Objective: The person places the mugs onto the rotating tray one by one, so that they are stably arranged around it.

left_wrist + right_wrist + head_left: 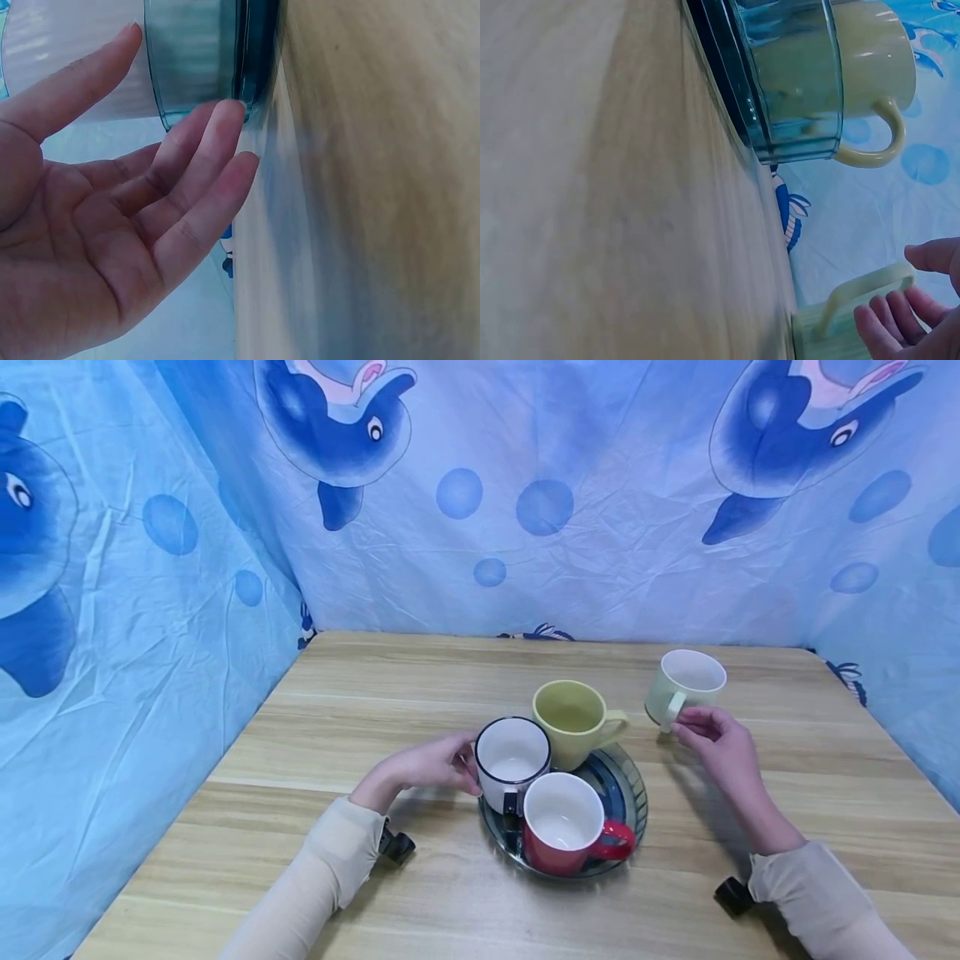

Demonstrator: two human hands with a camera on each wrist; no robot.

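Observation:
In the head view my left hand (438,764) is at the left side of a white mug with a black rim (512,750). The left wrist view shows its fingers (210,180) loosely bent, their tips at the wall of a clear glass dish (196,60), the thumb beside the mug. Also in the dish are a red mug with a white inside (564,822) and a yellow-green mug (572,718). My right hand (723,747) is by the handle of a pale green mug (686,685) standing on the table; thumb and fingers are apart around the handle (862,289).
The wooden table (420,893) carries the dish near its middle, with the pale green mug farther back on the right. Blue dolphin-print cloth (615,568) hangs behind the table and along its sides. Dark wrist devices (396,845) sit at both sleeves.

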